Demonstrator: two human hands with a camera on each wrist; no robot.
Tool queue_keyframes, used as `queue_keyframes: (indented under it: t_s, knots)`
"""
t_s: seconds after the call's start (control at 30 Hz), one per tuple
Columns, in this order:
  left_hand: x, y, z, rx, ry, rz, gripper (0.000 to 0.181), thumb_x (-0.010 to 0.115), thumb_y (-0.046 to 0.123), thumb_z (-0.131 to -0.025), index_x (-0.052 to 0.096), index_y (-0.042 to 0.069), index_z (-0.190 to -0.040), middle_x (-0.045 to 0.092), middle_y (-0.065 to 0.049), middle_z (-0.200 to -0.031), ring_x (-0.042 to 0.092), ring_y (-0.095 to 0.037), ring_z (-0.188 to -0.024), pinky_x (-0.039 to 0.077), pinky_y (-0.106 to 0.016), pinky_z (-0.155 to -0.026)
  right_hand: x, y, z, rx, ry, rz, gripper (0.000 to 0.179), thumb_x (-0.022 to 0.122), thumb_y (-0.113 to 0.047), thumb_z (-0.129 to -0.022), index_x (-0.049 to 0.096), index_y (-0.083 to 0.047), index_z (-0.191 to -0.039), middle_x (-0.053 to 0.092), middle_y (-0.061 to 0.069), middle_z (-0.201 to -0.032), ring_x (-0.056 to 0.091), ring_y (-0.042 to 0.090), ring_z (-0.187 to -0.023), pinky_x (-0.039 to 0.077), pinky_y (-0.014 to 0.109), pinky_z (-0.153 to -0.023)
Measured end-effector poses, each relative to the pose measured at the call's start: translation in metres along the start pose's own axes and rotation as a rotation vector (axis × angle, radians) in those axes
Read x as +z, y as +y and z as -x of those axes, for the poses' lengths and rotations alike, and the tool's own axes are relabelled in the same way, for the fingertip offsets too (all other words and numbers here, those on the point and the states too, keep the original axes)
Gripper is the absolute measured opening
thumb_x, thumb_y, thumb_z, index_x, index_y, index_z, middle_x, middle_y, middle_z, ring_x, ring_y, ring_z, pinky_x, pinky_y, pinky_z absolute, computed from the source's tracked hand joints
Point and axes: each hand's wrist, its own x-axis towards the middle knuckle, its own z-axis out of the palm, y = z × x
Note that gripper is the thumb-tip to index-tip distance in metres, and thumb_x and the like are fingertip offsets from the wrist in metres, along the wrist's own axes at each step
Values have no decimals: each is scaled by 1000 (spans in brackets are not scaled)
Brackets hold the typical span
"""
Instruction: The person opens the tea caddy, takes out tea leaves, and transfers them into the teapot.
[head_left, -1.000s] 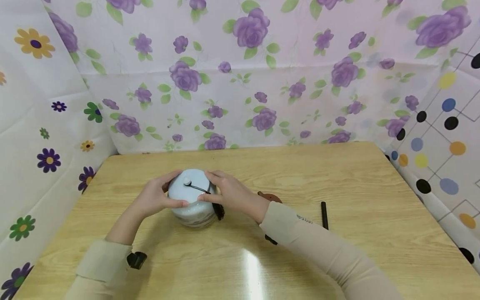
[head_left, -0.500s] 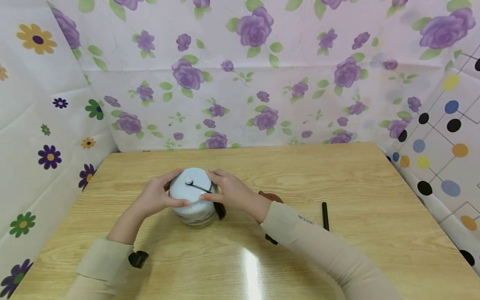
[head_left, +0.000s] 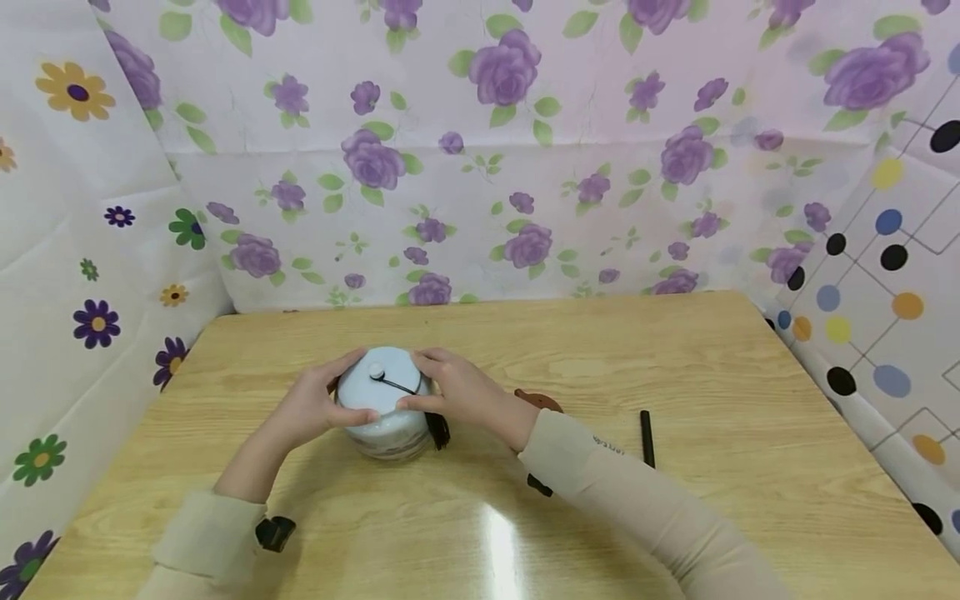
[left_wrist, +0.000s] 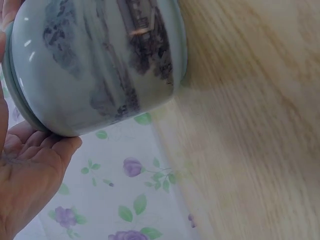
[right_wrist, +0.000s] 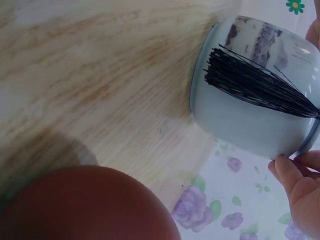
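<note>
A pale blue-green ceramic jar [head_left: 390, 437] with a painted landscape band stands upright on the table. Its lid [head_left: 390, 390] is on, with a small round knob [head_left: 377, 371]. From the knob a black cord leads to a black tassel [right_wrist: 260, 85] hanging down the jar's right side. My left hand [head_left: 315, 400] grips the lid's edge from the left, thumb in front and fingers behind. Opposite it, my right hand [head_left: 461, 392] grips from the right in the same way. In both wrist views, fingertips touch the jar just below the lid's rim.
A reddish-brown rounded thing [head_left: 542, 402] with a small pointed tip sits behind my right forearm, mostly hidden. A black rod [head_left: 647, 437] lies farther right, its near end covered by the sleeve. Flowered cloth [head_left: 480, 208] hangs at the wooden table's [head_left: 420, 542] back edge.
The head view has tilted slightly, shifting the whole scene a little. Both hands keep their grip, and the jar and lid show no clear movement.
</note>
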Motion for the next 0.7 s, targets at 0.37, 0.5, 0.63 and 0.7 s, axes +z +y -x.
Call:
queue_keyframes:
  t_s: [0.37, 0.5, 0.63, 0.7]
  knots:
    - [-3, -3, 1, 0, 22, -31, 92, 80, 31, -77, 30, -4, -146, 38, -29, -144, 41, -44, -129, 45, -54, -98, -2, 5, -8, -12, -44, -26, 78, 58, -48, -90, 32, -2, -147, 37, 15, -149, 41, 26, -135, 41, 36, -107]
    - [-3, -3, -1, -5, -2, -13, 92, 79, 31, -78, 28, -4, -147, 35, -29, -146, 37, -44, -132, 42, -56, -100, -5, 7, -10, 7, -70, -41, 77, 58, -48, -91, 32, -3, -147, 37, 15, -149, 39, 26, -136, 40, 37, -108]
    - [-4, -3, -2, -24, -38, 13, 94, 78, 31, -79, 25, -2, -148, 28, -28, -150, 27, -46, -137, 33, -60, -106, -12, 10, -8, 55, -75, -56, 77, 56, -51, -91, 31, -8, -149, 35, 14, -151, 36, 27, -138, 38, 41, -110]
    - [-7, -4, 0, -34, -56, 35, 95, 78, 30, -79, 21, 1, -150, 23, -27, -152, 21, -47, -139, 27, -62, -108, -18, 11, -6, 81, -57, -56, 75, 56, -52, -91, 32, -11, -149, 35, 13, -151, 36, 27, -138, 37, 43, -110]
